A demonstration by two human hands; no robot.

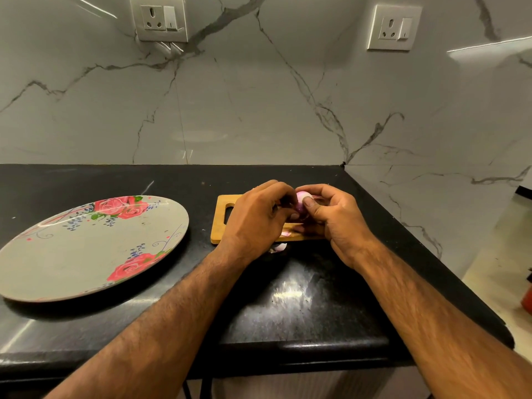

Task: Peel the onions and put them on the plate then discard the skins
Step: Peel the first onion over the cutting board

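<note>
Currently both hands are working one onion (301, 200) over the cutting board (223, 223): left hand (259, 217) & right hand (331, 217) are each pinching it, peeling. Skin bits (278, 247) are lying loose nearby; plate (86, 254) is holding no onions yet, so most is left.

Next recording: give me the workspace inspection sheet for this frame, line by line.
Surface: black stone counter, glossy.
Job's things: onion, seemingly partly peeled, held over the wooden cutting board; flowered plate at left, no onions on it; skin scraps at the board's near edge.
Clutter: nothing seen.
Grips: left hand and right hand both pinch the onion.
Cables: nothing seen.
Surroundings: marbled wall with two sockets.
</note>
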